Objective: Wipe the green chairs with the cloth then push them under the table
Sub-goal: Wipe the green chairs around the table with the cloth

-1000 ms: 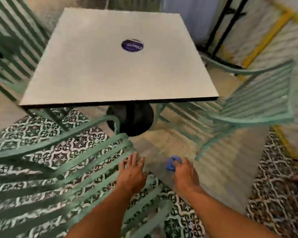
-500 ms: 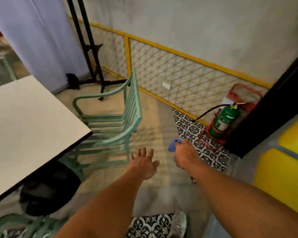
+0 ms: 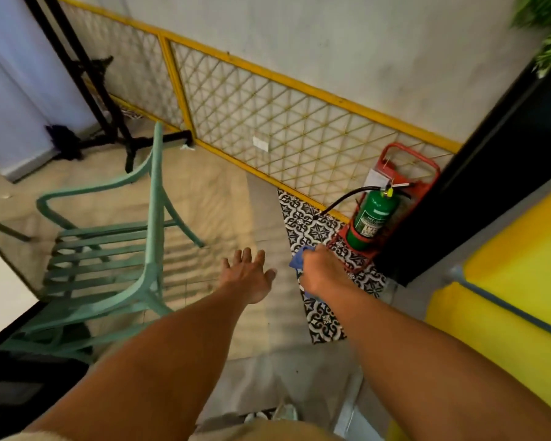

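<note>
A green slatted metal chair (image 3: pixel 109 249) stands at the left, its seat partly under the white table (image 3: pixel 0 291) whose corner shows at the left edge. My left hand (image 3: pixel 248 278) is stretched out with fingers apart, holding nothing, to the right of the chair's back and apart from it. My right hand (image 3: pixel 323 272) is closed around a blue cloth (image 3: pixel 299 259), further right over the patterned floor tiles.
A green fire extinguisher (image 3: pixel 374 214) in a red stand sits by the yellow lattice fence (image 3: pixel 268 122) ahead. A black stand (image 3: pixel 109 122) and a white curtain are at the back left. A yellow wall (image 3: pixel 506 281) lies to the right. Bare floor lies between chair and fence.
The view has swung right from the table and near chair to the side chair and the fence. Both hands stay stretched forward, the right still gripping the cloth.
</note>
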{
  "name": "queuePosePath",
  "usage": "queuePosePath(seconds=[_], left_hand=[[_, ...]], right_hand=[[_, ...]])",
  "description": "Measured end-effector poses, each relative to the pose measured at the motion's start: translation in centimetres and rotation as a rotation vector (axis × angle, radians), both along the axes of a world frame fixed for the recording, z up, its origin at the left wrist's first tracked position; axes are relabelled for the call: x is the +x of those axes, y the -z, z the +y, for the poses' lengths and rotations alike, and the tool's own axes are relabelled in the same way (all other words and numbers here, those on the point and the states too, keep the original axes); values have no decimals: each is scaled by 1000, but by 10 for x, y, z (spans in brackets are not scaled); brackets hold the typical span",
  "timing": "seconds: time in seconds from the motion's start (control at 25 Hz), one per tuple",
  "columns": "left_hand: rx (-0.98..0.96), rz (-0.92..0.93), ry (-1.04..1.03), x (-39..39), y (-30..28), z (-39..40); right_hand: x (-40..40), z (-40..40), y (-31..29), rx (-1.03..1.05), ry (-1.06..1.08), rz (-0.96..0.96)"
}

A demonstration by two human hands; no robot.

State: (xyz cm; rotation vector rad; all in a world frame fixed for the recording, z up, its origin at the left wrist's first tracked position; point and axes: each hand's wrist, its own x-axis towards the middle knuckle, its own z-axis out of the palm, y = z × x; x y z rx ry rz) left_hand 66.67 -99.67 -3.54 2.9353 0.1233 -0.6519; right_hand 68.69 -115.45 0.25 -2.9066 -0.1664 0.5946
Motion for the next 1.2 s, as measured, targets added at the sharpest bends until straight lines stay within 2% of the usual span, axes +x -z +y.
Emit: queuePosePath(seconds=[0.08,0.4,0.6,0.88,1.08,1.2], left_hand=[[16,-22,-11,29,0,0],[-4,-51,-101,194,35,32],[-71,-37,-253,323,29,85],[-69,-95,-484,475,6,175],[-52,-109,-656,562,20,232],[-71,-93,-840,615,31,278]], right_hand=[[33,0,-1,-12,74,18],[218,30,10,-7,-121,-30],[365,92,4,-170,-167,9],[536,202,-17,-185,-459,-49],[639,287,2,-213,-681,-70],[711,350,17,-212,-840,-70]])
